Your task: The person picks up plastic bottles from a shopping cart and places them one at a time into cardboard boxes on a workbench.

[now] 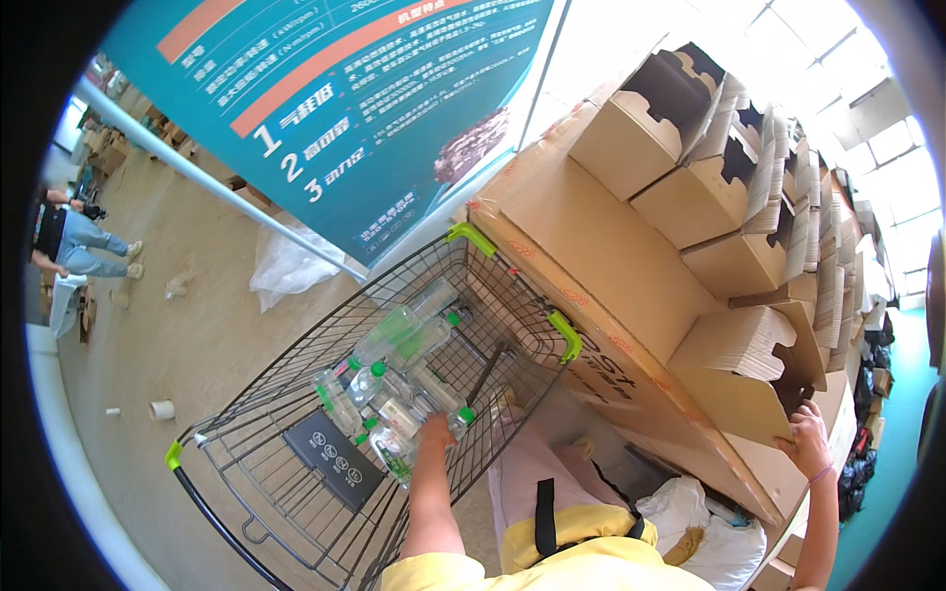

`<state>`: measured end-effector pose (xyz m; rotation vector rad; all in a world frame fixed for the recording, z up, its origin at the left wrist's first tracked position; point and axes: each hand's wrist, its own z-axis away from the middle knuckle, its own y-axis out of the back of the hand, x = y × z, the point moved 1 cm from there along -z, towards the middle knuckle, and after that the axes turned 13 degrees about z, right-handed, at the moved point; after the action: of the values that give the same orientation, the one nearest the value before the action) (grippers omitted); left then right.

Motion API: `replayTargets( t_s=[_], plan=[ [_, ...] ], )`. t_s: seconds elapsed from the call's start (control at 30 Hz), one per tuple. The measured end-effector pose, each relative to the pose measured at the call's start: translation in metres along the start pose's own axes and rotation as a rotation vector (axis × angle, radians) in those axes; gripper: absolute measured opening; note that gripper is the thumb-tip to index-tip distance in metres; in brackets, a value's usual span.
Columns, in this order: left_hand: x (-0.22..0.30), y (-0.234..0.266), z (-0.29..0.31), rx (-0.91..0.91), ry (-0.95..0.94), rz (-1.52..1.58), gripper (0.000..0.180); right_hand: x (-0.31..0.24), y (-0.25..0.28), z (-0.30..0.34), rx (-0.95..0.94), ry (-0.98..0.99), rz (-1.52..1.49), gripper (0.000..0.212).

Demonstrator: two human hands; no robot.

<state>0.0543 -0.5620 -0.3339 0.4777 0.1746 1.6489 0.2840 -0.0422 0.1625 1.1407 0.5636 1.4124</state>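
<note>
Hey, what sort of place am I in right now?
Probably a warehouse or storage hall, though I can't be certain: rows of open brown cardboard boxes, crumpled translucent plastic sheeting lying on a beige floor, and large gridded windows all suggest it.

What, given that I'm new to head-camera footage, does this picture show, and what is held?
No machine here: these are a person's own bare hands. The one picture comes from a fisheye camera on the person's head, looking down, so straight edges bend. The left hand reaches among clear bottles, several green-capped, inside a wire shopping cart; whether it grips one is unclear. The right hand holds the edge of an open cardboard box resting on a large carton, with more boxes beyond.
</note>
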Motion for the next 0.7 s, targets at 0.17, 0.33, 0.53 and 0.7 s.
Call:
replayTargets(
  t_s=[0.17,0.33,0.53,0.7],
  plan=[
    [-0.004,-0.017,-0.004,0.162,-0.058,0.013,0.1,-0.002,-0.011,0.006,0.089,-0.085,-0.083,0.021],
    [-0.024,0.0,0.026,0.358,-0.241,0.211,0.1,-0.027,0.005,0.003,0.276,-0.183,-0.138,0.027],
    [0.007,0.083,0.07,0.931,-0.459,0.539,0.091,-0.021,-0.013,0.021,0.355,-0.211,-0.311,0.028],
    [0.113,0.183,0.163,1.068,-0.875,0.714,0.069,-0.005,-0.02,0.032,0.48,-0.089,-0.25,0.022]
  ],
)
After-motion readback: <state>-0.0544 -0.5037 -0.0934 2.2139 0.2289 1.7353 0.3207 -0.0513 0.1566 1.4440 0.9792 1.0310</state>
